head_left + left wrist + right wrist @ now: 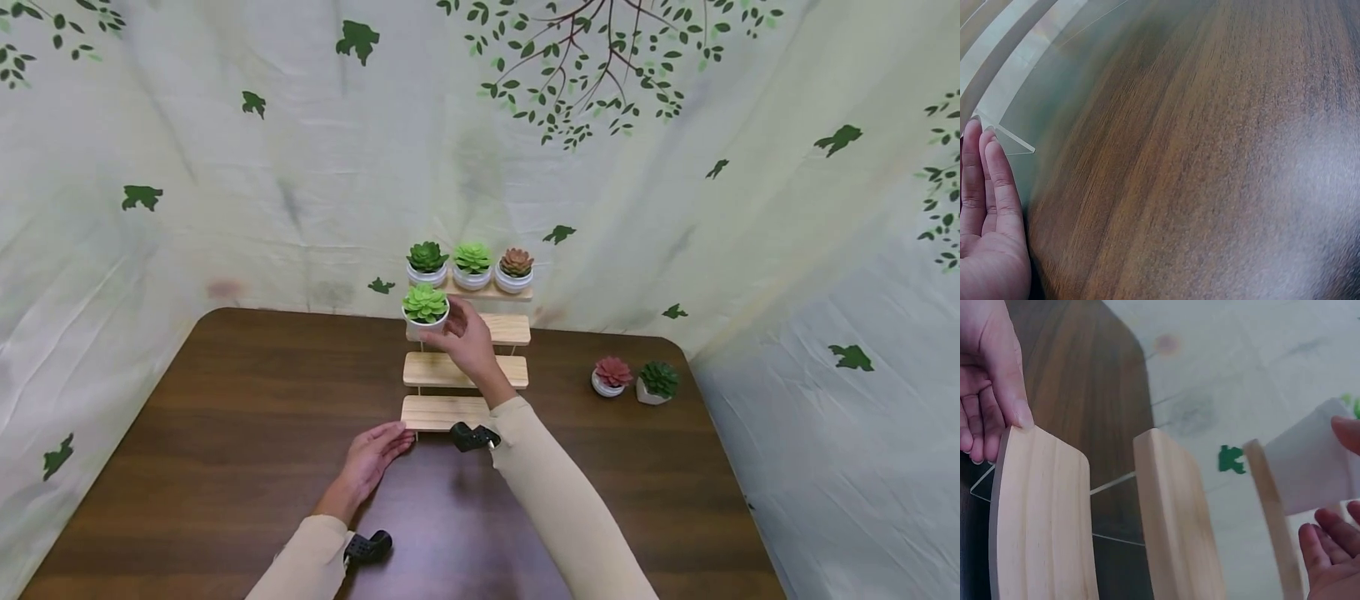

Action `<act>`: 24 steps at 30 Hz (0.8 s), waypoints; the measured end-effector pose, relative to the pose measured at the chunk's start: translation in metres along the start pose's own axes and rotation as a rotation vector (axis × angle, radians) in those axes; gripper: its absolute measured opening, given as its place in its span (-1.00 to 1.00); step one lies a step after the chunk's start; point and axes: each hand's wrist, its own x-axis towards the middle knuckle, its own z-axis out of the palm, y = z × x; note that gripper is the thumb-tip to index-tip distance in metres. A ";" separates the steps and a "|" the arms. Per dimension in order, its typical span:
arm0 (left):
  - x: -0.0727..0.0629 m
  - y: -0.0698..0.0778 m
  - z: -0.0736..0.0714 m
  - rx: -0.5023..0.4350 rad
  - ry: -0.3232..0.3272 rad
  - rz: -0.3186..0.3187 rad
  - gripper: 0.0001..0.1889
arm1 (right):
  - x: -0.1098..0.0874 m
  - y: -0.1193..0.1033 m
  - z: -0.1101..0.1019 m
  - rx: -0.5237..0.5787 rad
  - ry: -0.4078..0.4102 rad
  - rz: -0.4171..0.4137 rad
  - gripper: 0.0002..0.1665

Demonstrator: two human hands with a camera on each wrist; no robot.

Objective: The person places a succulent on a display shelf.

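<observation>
A tiered wooden stand [442, 410] with pale planks on clear supports stands on the table. My right hand [468, 342] holds a light-green potted succulent [425, 305] by its white pot [1310, 459] at the left end of the second plank from the top. Whether the pot's base rests on that plank I cannot tell. My left hand [375, 457] grips the left front corner of the lowest plank [1044, 506]. Its thumb lies on top, and its fairly straight fingers [1004, 181] reach below the edge, beside a clear support [1013, 136].
On the top plank sit three potted succulents: dark green [427, 258], light green [472, 260] and reddish brown [516, 265]. A red succulent [612, 373] and a dark green one [658, 381] stand at the table's right. A leaf-printed cloth [300, 167] hangs behind the table [247, 417].
</observation>
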 end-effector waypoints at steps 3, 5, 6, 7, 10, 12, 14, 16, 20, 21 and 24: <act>0.000 0.000 -0.001 -0.014 -0.001 0.011 -0.80 | -0.008 0.000 -0.010 -0.015 0.004 0.010 -0.11; -0.001 0.000 -0.002 -0.006 -0.007 0.026 -0.80 | -0.013 0.002 -0.018 -0.020 0.007 0.002 -0.11; -0.001 0.000 -0.002 -0.004 -0.009 0.036 -0.79 | -0.015 0.004 -0.023 -0.019 0.010 -0.008 -0.11; 0.000 0.000 -0.002 -0.003 -0.013 0.044 -0.79 | -0.017 0.006 -0.028 -0.017 0.011 -0.020 -0.12; 0.000 -0.001 -0.004 -0.006 -0.023 0.046 -0.77 | -0.025 0.008 -0.042 0.006 0.021 -0.076 -0.19; 0.001 -0.001 -0.004 -0.022 -0.015 0.041 -0.75 | -0.030 0.008 -0.051 0.014 0.033 -0.125 -0.24; 0.002 -0.001 -0.005 -0.027 -0.009 0.026 -0.74 | -0.034 0.010 -0.059 0.033 0.057 -0.163 -0.29; 0.002 -0.001 -0.005 -0.026 -0.009 0.017 -0.73 | -0.038 0.015 -0.066 0.043 0.095 -0.191 -0.34; 0.003 0.000 -0.003 -0.026 -0.009 0.001 -0.73 | -0.044 0.034 -0.080 0.061 0.198 -0.230 -0.49; 0.003 0.000 -0.003 -0.022 -0.014 -0.004 -0.74 | -0.047 0.037 -0.084 0.060 0.225 -0.246 -0.52; 0.003 -0.001 -0.001 -0.021 -0.014 -0.019 -0.74 | -0.060 0.039 -0.097 0.076 0.301 -0.283 -0.59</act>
